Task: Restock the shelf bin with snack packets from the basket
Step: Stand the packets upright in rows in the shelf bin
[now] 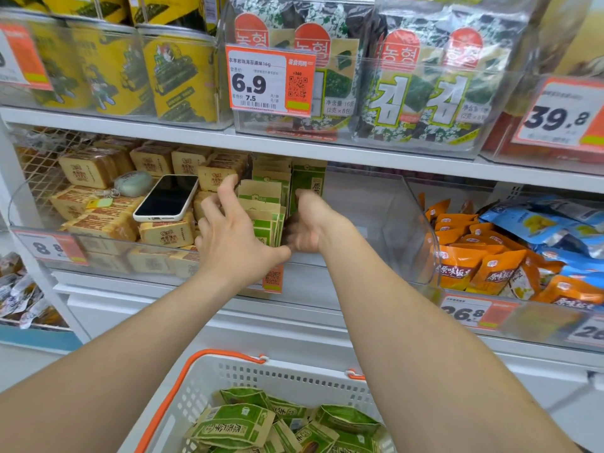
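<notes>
On the middle shelf, inside the clear shelf bin [376, 204], green-and-kraft snack packets [264, 204] are standing upright in a tight row at its left end. The left hand [228, 237] is bracing the row, its grip wide, fingers spread. The right hand [310, 227] is pressing in from the right, too blurred to tell its grip. The pouches are looking light, thin and crinkly, likely to slump, so pinching them flat by both faces is seeming safest. Spare packets [235, 426] are lying in the basket [294, 374] below. A phone [166, 197] is resting on neighbouring cake packs [88, 168], and the upper shelf [392, 158] is limiting headroom.
</notes>
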The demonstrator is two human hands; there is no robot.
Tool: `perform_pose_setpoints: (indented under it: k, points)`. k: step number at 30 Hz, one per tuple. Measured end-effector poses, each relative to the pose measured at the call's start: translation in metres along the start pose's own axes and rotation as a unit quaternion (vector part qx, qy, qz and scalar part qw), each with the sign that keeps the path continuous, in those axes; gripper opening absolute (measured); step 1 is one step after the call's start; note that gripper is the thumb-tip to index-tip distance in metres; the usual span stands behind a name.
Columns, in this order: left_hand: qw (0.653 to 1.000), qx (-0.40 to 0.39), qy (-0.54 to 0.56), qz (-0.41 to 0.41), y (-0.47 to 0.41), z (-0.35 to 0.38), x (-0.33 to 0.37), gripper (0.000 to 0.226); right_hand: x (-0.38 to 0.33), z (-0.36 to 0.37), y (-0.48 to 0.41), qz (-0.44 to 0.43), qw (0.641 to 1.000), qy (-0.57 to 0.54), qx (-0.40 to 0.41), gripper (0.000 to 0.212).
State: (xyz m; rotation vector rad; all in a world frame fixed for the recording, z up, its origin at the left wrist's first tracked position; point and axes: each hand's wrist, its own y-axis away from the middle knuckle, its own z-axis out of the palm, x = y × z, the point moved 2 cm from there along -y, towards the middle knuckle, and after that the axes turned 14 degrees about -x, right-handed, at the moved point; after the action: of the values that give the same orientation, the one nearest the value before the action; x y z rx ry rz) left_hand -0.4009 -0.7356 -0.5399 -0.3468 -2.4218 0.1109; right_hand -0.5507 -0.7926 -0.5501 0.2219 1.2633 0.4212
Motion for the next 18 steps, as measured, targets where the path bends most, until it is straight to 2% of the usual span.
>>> perform_pose_setpoints:
  k: [3, 6, 9, 11, 13, 15, 18]
  points:
    - [0.999, -0.048, 0.021, -0.01, 0.001, -0.003, 0.002, 0.139, 0.004, -0.001, 0.006, -0.003, 1.0, 0.024, 0.009, 0.062]
    - [0.996, -0.082, 0.022, -0.019, 0.003, -0.007, 0.002, 0.129, 0.011, -0.01, 0.01, 0.019, 0.999, 0.032, 0.027, 0.064]
    - [0.996, -0.083, -0.03, 0.004, 0.004, -0.008, 0.002, 0.114, 0.013, -0.018, 0.012, 0.037, 0.997, 0.014, 0.067, 0.063]
    - [0.995, -0.074, -0.059, 0.013, 0.006, -0.008, 0.002, 0.111, 0.011, -0.019, 0.015, 0.044, 0.996, 0.04, 0.068, 0.063]
    - [0.996, -0.059, -0.071, 0.014, 0.007, -0.008, 0.001, 0.111, 0.01, -0.022, 0.019, 0.058, 0.986, 0.146, 0.062, 0.057]
    - [0.996, -0.038, -0.08, 0.024, 0.01, -0.008, 0.001, 0.111, 0.01, -0.025, 0.024, 0.068, 0.959, 0.268, 0.053, 0.05]
    - [0.985, 0.021, -0.143, 0.089, 0.018, -0.011, 0.003, 0.103, 0.008, -0.022, 0.031, -0.01, 0.908, 0.413, 0.069, 0.032]
